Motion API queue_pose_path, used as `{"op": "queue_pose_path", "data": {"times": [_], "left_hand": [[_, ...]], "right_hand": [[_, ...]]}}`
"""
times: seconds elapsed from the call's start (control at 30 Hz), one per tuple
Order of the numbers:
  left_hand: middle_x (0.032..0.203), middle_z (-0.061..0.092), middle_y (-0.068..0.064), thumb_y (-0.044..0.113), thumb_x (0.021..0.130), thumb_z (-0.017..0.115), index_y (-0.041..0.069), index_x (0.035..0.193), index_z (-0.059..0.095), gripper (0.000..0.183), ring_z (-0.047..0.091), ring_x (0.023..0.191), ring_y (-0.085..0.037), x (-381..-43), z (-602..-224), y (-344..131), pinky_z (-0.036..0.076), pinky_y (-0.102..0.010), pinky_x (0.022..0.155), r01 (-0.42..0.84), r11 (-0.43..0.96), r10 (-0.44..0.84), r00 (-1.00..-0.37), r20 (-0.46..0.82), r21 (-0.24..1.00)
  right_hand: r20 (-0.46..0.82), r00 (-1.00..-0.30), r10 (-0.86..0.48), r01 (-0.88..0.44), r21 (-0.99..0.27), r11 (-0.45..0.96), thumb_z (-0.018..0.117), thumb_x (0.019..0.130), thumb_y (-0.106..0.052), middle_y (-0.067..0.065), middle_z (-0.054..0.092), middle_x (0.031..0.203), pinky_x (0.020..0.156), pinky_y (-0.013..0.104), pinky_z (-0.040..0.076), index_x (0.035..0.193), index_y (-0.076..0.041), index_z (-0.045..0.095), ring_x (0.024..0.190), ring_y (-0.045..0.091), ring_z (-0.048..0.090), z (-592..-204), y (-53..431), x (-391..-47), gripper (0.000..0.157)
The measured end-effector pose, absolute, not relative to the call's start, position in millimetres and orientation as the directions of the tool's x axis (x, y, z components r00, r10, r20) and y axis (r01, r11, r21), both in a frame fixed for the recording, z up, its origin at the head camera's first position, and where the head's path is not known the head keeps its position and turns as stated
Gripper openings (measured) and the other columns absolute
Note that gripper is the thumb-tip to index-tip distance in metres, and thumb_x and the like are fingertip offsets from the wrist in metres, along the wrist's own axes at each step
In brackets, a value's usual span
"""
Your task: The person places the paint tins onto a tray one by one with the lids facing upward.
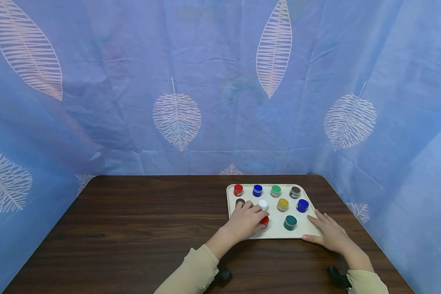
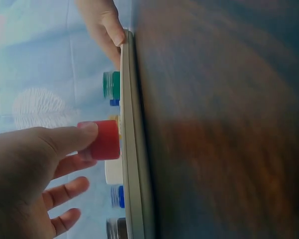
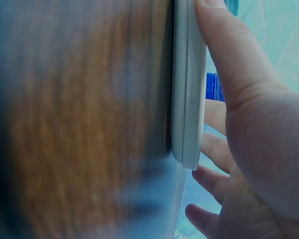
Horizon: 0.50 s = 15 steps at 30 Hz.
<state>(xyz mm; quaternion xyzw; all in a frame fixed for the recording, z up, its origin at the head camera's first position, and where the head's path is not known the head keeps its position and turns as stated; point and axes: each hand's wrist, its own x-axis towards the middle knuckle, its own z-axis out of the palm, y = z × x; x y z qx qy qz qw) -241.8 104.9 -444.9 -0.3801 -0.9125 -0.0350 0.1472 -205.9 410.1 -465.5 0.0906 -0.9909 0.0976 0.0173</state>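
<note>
A small red paint jar (image 2: 105,140) is pinched between the thumb and a finger of my left hand (image 1: 243,222); its remaining fingers spread loosely. The jar stands at the front of a white tray (image 1: 275,233), partly covered by the hand in the head view. At the tray's front right corner, my right hand (image 1: 332,234) rests with fingers extended, its thumb on the front rim. A dark green jar (image 1: 290,223) stands between the hands. Behind my left hand are a white jar (image 1: 262,204) and a partly hidden dark brown jar (image 1: 240,201).
A yellow jar (image 1: 283,205) and a blue jar (image 1: 302,206) share the middle row. Along the back stand red (image 1: 238,190), blue (image 1: 257,190), green (image 1: 275,191) and dark (image 1: 295,192) jars. The tray lies on a dark wooden table (image 1: 132,228), before a blue leaf-patterned cloth (image 1: 213,122).
</note>
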Motion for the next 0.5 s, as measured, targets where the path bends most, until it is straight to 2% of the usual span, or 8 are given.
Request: {"op": "queue_pose_path", "data": {"times": [0.27, 0.5], "left_hand": [[0.118, 0.067, 0.012, 0.038, 0.092, 0.066, 0.034, 0.125, 0.064, 0.033, 0.053, 0.099, -0.013, -243, -449, 112, 0.04, -0.032, 0.081, 0.703, 0.71, 0.688, -0.681, 0.251, -0.041], [0.116, 0.067, 0.013, 0.035, 0.092, 0.066, 0.037, 0.125, 0.064, 0.032, 0.053, 0.099, -0.013, -245, -446, 121, 0.044, -0.036, 0.089, 0.7, 0.714, 0.689, -0.7, 0.187, -0.013]], "right_hand": [[0.048, -0.983, -0.178, -0.184, -0.191, 0.964, 0.071, 0.079, -0.056, 0.037, 0.034, 0.146, 0.093, 0.073, 0.035, 0.137, 0.001, 0.052, 0.13, 0.062, 0.032, -466, 409, -207, 0.084], [0.05, -0.983, -0.177, -0.184, -0.191, 0.964, 0.071, 0.079, -0.055, 0.039, 0.034, 0.145, 0.095, 0.073, 0.034, 0.137, 0.002, 0.052, 0.13, 0.062, 0.032, -466, 409, -207, 0.084]]}}
